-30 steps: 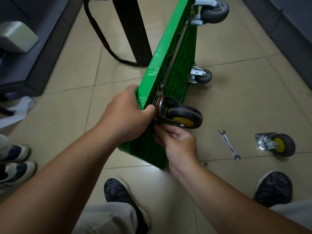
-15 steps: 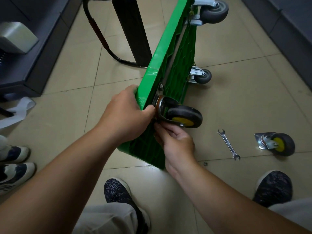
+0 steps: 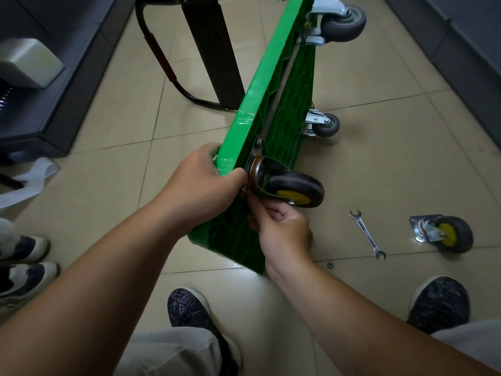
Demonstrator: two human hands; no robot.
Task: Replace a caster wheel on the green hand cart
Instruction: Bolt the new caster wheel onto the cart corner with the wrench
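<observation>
The green hand cart [image 3: 282, 104] stands on its side edge on the tiled floor, underside facing right. A black caster with a yellow hub [image 3: 294, 189] sits against its near corner. My left hand [image 3: 200, 185] grips the cart's upper edge beside that caster. My right hand [image 3: 279, 229] is just below the caster's mounting plate, fingertips pinched at a small fastener there; the fastener itself is mostly hidden. A second yellow-hub caster [image 3: 444, 233] lies loose on the floor at the right, with a small open-ended wrench [image 3: 367, 234] beside it.
Two grey casters [image 3: 341, 23] [image 3: 324, 124] are on the cart's far end. The black handle bar [image 3: 162, 63] lies behind it. A small washer [image 3: 330, 265] lies on the floor. My shoes [image 3: 189, 310] [image 3: 439, 302] are near; another person's shoes [image 3: 21, 264] at left. Dark cabinets line both sides.
Almost nothing has shifted: both hands stay at the near caster, the right hand's fingers have worked slightly at the fastener. The cart, wrench and loose caster are where they were.
</observation>
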